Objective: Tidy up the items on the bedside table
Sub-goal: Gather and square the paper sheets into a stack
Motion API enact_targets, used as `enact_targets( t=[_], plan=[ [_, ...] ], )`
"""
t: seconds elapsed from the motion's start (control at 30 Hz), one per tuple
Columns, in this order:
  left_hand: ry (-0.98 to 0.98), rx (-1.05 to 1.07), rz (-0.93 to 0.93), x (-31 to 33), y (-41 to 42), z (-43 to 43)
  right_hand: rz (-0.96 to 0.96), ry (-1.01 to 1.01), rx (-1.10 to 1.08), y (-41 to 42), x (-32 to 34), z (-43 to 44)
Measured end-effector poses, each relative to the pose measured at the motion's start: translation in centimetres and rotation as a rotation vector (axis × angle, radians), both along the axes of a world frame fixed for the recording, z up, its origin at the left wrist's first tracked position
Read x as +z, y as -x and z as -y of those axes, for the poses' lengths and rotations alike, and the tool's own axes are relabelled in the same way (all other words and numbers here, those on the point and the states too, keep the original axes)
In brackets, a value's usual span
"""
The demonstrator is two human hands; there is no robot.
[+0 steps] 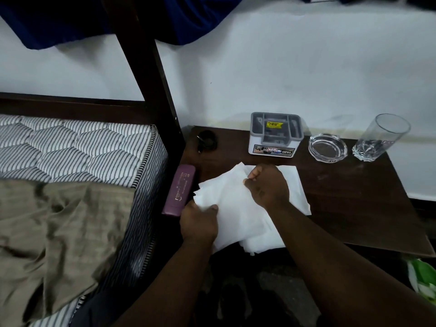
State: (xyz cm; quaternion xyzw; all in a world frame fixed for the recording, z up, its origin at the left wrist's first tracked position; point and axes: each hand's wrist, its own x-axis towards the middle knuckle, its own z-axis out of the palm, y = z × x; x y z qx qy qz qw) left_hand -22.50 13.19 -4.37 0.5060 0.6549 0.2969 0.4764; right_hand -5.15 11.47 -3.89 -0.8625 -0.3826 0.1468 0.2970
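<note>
White sheets of paper are the main thing going on. They're piled loose and overlapping on the dark wooden tabletop, on the near side of the little white-and-grey organiser box with the OPEL sticker, and the pile reaches about to the tabletop's near edge. The left-hand grip is closed on the corner of the pile furthest down-left from the box, thumb on top and fingers tucked under. The right-hand grip sits closer to the box, fingers curled tight, pinching the edge of an upper sheet. Just right of the box there's a clear glass ashtray, and further right again a tall drinking glass, both upright and not touching each other. Left of the box is some small dark round thing, can't really make out what. A maroon book-like case with gold lettering lies down-left of the box along the tabletop's edge, next to the striped mattress. It's right beside the paper pile, though I can't tell if they touch.
</note>
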Motion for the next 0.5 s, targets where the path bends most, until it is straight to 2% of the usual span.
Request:
enact_targets(
  t=[0.17,0.5],
  plan=[
    [0.006,-0.001,-0.013,0.1,-0.1,0.1,-0.034,-0.083,0.000,0.1,-0.3,-0.1],
    [0.013,0.018,0.073,0.1,-0.2,0.2,0.011,-0.029,0.030,-0.4,-0.9,-0.3]
  ],
)
